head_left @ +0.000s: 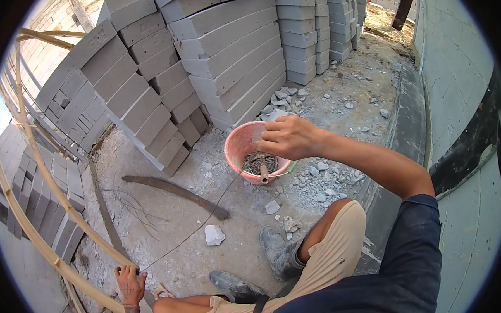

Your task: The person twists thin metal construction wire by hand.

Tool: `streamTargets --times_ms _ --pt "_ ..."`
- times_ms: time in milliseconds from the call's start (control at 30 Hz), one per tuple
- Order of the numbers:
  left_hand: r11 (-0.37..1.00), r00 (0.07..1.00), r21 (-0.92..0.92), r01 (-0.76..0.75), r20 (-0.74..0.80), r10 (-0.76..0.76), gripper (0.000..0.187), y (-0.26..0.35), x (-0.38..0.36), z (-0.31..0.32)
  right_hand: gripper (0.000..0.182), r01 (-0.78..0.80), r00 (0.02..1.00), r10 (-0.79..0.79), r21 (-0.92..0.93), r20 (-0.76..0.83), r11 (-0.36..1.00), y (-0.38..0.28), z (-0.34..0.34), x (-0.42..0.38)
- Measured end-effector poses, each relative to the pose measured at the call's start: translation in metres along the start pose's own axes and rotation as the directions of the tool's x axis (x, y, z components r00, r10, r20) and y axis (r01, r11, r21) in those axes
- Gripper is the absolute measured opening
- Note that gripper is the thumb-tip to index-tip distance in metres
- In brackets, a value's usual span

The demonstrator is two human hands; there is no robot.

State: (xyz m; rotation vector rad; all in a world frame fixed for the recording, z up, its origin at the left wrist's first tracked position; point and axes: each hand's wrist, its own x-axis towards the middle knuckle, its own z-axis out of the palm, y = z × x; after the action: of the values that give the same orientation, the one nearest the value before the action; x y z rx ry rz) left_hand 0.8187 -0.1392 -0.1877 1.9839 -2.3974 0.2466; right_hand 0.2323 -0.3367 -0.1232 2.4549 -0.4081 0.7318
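My right hand (291, 138) is closed over a pink bucket (240, 143), at its right rim. Beneath the fingers a rusty, rod-like tool (264, 170) points down toward the near rim; its upper end is hidden by my hand. Thin metal pieces, like nails or wire bits, lie inside the bucket. At the lower left my left hand (131, 283) has its fingers curled by a bamboo pole (97, 292), with a small dark thing at the fingertips that I cannot make out. A thin dark line runs across the floor between that hand and the bucket.
Stacks of grey blocks (232, 51) stand behind the bucket. A dark curved strip (177, 196) and a white chunk (214, 234) lie on the floor. Rubble (319, 184) is right of the bucket. A grey block wall (458, 52) rises at right.
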Motion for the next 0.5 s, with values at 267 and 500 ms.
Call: streamTargets --times_ms 267,500 --pt "0.686 0.975 -0.697 -0.207 -0.089 0.204 0.058 0.206 0.130 -0.088 0.013 -0.033 0.999 0.024 0.273 0.036 0.961 -0.110 0.048 0.113" --pt "0.610 0.971 -0.759 -0.227 -0.222 0.085 0.017 0.176 0.123 -0.074 0.022 -0.663 0.731 0.175 0.626 0.659 0.411 -0.068 0.001 0.111"
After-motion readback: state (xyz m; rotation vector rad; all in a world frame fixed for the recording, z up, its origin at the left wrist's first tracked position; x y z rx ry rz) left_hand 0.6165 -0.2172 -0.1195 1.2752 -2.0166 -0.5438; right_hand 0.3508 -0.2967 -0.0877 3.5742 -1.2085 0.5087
